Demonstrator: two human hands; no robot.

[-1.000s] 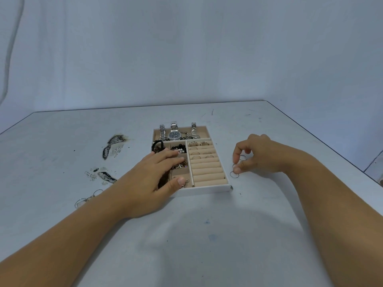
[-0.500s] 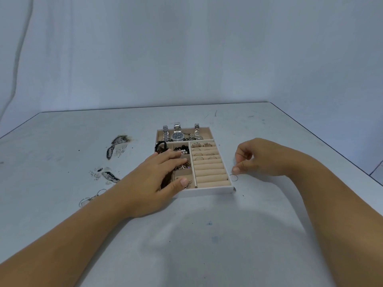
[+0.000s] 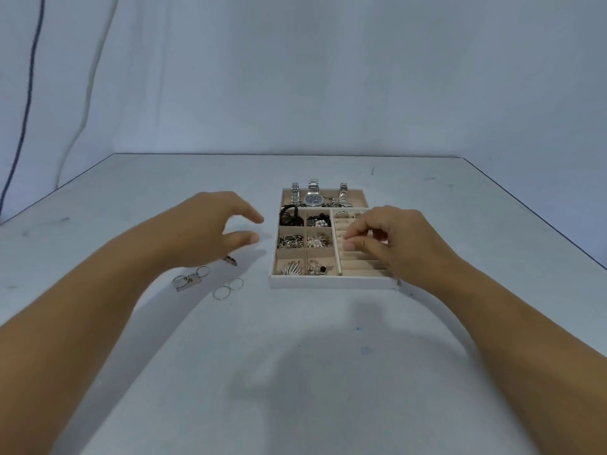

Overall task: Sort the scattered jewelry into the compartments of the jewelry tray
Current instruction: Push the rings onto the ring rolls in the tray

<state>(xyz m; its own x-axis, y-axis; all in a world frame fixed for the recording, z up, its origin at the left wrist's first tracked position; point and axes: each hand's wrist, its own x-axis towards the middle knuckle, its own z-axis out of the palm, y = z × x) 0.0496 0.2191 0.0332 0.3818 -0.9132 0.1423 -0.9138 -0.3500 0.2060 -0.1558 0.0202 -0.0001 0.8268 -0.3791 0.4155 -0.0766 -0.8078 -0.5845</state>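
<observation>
Our left hand hovers spread, empty, beside the jewelry tray; our right hand pinches over its ring rolls, on what we cannot tell. Loose hoops left of it look light, thin, slippery: we'd pinch each rim

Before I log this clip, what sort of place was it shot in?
Likely a staged recording setup rather than a home: a bare, scuffed grey table, a plain pale sheet hung as a backdrop, and only a jewelry tray with loose rings beside it.
</observation>
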